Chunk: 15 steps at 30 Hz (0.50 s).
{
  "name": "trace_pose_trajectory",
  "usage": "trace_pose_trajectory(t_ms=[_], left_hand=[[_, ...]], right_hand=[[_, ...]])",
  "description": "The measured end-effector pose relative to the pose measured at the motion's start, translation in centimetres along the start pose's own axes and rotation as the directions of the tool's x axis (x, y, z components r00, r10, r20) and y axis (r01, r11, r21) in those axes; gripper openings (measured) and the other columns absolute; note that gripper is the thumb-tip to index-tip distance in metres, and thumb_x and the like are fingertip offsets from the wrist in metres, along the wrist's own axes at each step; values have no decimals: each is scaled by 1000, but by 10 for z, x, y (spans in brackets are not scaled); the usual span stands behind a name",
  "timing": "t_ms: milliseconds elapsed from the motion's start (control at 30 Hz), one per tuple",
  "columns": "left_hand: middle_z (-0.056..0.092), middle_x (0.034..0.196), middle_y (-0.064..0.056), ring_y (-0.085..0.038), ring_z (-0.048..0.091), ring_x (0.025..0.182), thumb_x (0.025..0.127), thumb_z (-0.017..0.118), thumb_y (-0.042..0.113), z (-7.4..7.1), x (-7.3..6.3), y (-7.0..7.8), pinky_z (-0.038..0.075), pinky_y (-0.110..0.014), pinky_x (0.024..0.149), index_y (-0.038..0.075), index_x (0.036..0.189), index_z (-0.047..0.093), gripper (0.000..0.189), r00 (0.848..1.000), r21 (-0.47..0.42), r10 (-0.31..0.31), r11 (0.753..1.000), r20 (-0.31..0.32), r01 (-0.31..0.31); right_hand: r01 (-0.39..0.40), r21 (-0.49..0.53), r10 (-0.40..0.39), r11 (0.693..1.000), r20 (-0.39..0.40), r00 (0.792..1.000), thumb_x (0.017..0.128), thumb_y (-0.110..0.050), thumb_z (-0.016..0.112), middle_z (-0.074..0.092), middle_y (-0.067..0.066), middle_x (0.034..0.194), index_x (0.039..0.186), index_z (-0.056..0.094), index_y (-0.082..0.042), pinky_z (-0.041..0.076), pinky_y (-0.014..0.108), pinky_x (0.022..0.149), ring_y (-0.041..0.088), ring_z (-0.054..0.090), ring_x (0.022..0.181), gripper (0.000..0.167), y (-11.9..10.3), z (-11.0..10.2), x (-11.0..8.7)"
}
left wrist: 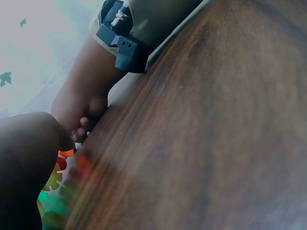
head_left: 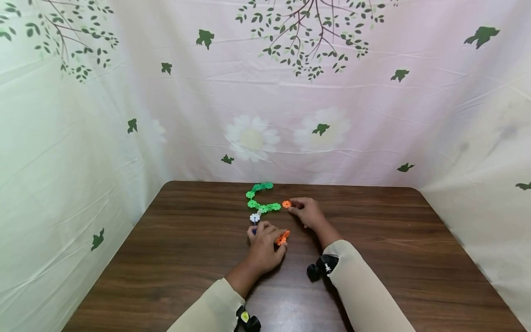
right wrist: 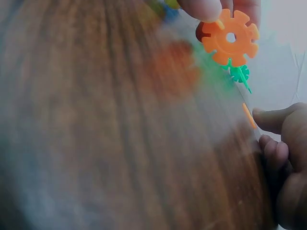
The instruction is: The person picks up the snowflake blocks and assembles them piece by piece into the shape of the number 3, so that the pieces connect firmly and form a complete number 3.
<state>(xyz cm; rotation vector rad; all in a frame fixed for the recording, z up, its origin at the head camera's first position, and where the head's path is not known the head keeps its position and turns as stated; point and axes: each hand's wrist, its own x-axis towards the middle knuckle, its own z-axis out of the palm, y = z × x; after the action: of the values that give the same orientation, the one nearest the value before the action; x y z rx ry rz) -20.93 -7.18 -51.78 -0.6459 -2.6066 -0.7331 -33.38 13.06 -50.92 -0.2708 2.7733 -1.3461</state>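
Note:
Notched plastic building discs are linked into a figure on the brown table [head_left: 186,258]. Green discs [head_left: 250,204] curve at the far side, then white discs [head_left: 255,217] run towards the person. Over the near end is the left hand [head_left: 265,246], covering most of a dark blue disc [head_left: 254,231]. Its thumb and index finger hold joined orange discs [head_left: 282,238], one facing the camera as an orange disc [right wrist: 231,37] in the right wrist view. Just right of the green row, the right hand [head_left: 308,213] pinches a single orange disc [head_left: 286,204] between thumb and fingertips.
A white cloth with leaf and flower prints [head_left: 265,101] hangs around the table's back and sides. Black wrist cameras [head_left: 321,266] are strapped over both pale sleeves [head_left: 365,290]. The table's far edge lies just behind the green discs.

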Motion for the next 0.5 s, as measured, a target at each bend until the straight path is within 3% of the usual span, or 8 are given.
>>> trace_pose_trajectory(t_ms=[267,500], left_hand=[[77,118,-1,-28,55,126,98,80,25,0,0,-1,27,-64,107,18,132,79,35,1000,4,-12,1000,20,12],[77,120,-2,-29,54,127,99,79,25,0,0,0,26,-66,107,18,133,79,35,999,-2,-20,1000,32,20]], right_hand=[[22,-62,-22,998,5,1000,105,-26,76,70,20,132,142,75,-15,51,32,45,14,53,47,39,0,0,2],[37,-77,-38,996,-19,999,103,-22,78,71,17,125,126,83,-14,50,31,46,14,55,50,24,1,2,1]])
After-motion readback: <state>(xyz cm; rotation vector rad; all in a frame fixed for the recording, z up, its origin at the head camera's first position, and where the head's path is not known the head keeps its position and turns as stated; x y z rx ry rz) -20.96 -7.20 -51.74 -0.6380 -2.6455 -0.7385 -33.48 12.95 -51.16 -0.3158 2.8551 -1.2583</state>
